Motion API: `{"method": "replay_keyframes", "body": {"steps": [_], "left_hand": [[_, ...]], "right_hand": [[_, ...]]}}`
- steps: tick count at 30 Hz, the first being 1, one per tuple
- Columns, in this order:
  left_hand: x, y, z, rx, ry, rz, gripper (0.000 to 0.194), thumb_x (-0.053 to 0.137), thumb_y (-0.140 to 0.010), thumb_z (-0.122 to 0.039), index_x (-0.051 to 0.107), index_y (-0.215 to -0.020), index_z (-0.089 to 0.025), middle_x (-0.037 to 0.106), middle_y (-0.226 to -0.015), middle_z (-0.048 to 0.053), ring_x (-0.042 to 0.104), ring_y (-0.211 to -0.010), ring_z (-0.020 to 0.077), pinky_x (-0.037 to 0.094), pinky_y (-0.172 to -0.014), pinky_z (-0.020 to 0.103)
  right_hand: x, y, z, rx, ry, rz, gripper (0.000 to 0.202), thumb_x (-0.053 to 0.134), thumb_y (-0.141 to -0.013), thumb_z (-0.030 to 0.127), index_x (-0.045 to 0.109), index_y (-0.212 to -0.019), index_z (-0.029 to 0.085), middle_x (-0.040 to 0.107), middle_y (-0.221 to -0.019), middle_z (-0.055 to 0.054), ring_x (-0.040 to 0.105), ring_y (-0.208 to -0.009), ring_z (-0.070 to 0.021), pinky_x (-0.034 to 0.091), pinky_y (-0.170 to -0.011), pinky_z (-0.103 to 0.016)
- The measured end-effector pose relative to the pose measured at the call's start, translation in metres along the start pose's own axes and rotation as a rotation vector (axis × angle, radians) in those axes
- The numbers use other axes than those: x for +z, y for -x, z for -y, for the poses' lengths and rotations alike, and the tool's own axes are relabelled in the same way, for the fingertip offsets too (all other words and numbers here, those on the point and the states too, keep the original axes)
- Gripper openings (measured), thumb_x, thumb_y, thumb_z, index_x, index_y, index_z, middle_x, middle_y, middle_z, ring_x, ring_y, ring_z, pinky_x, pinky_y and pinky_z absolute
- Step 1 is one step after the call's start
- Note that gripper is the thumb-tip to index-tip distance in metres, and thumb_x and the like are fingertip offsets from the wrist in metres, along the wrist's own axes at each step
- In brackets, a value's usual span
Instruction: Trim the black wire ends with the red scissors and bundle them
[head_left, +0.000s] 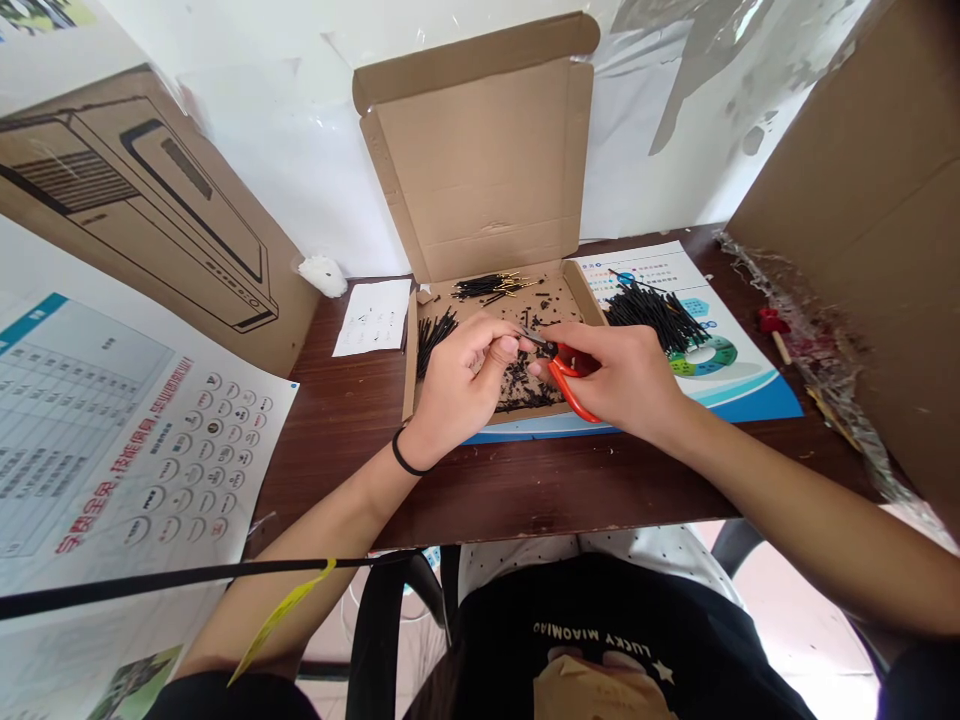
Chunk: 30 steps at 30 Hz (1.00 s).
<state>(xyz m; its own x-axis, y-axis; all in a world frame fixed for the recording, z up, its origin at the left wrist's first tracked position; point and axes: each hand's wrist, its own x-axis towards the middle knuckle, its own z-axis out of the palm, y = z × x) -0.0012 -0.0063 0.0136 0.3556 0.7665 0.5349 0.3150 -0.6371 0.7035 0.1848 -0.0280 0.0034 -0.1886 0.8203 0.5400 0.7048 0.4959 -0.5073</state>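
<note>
My right hand is closed around red-handled cutting pliers, their dark jaws pointing left. At the jaw tips my left hand pinches thumb against forefinger; whatever sits between them is too small to make out. Both hands are over the front of an open cardboard box. Inside it, a bundle of black sticks with gold-coloured ends lies at the back, and more thin black sticks stand along the left side. Small black scraps litter the box bottom.
Right of the box, a pile of black sticks rests on a printed sheet. A white paper slip lies to the left. Large cardboard panels flank the dark wooden table. A black strap crosses over my left forearm.
</note>
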Motion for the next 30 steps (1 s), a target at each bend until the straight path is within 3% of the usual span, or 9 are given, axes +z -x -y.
{"method": "replay_keyframes", "body": {"steps": [22,30], "left_hand": [[0.0,-0.001,0.004,-0.006,-0.051,-0.001,0.029,0.053,-0.095,-0.041,0.071,-0.083,-0.021,0.067,-0.082,0.005,0.061,-0.077,0.0159,0.048,-0.071,0.03],[0.002,-0.001,0.008,-0.021,-0.061,0.006,0.032,0.051,-0.096,-0.042,0.071,-0.083,-0.021,0.067,-0.08,0.004,0.061,-0.076,0.0154,0.047,-0.073,0.029]], "right_hand": [[-0.001,0.0,-0.01,-0.075,0.195,0.035,0.033,0.055,-0.091,0.046,0.076,-0.094,0.021,0.072,-0.071,-0.004,0.059,-0.059,-0.0144,0.033,-0.055,-0.026],[-0.003,-0.006,-0.012,0.036,0.087,0.045,0.044,0.053,-0.09,0.055,0.076,-0.083,0.018,0.059,-0.056,-0.002,0.043,-0.052,-0.0113,0.03,-0.053,-0.026]]}}
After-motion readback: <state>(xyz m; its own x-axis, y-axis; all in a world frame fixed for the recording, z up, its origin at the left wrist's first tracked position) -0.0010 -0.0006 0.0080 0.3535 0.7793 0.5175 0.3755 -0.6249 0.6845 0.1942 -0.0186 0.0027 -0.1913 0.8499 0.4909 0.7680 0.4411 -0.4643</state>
